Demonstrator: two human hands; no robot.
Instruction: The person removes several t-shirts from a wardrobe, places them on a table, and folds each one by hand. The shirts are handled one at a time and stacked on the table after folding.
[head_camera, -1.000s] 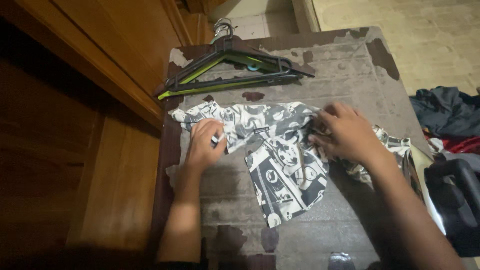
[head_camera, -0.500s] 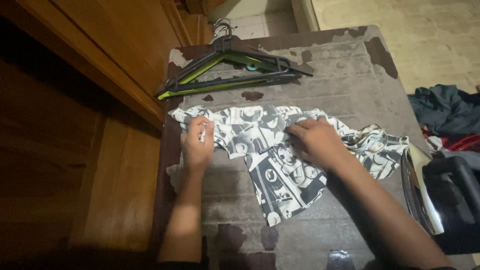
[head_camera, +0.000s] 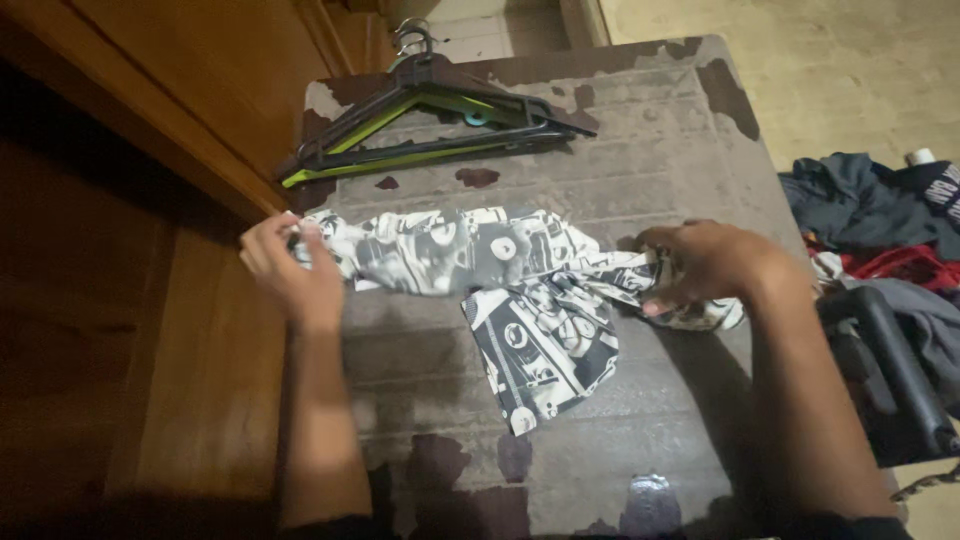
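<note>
Head view: a black-and-white printed cloth garment (head_camera: 500, 290) lies spread across the worn grey desk (head_camera: 660, 150). The left hand (head_camera: 290, 270) pinches the garment's left end at the desk edge, fingers clenched on it. The right hand (head_camera: 705, 265) grips the bunched right end. Black and green plastic hangers (head_camera: 430, 120) lie beyond the garment.

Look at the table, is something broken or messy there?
Yes. The table top is worn: its grey coating has flaked off in dark patches at the far corners and near edge. The printed garment lies twisted, stretched between the left hand and right hand. More clothes lie heaped at the right.
</note>
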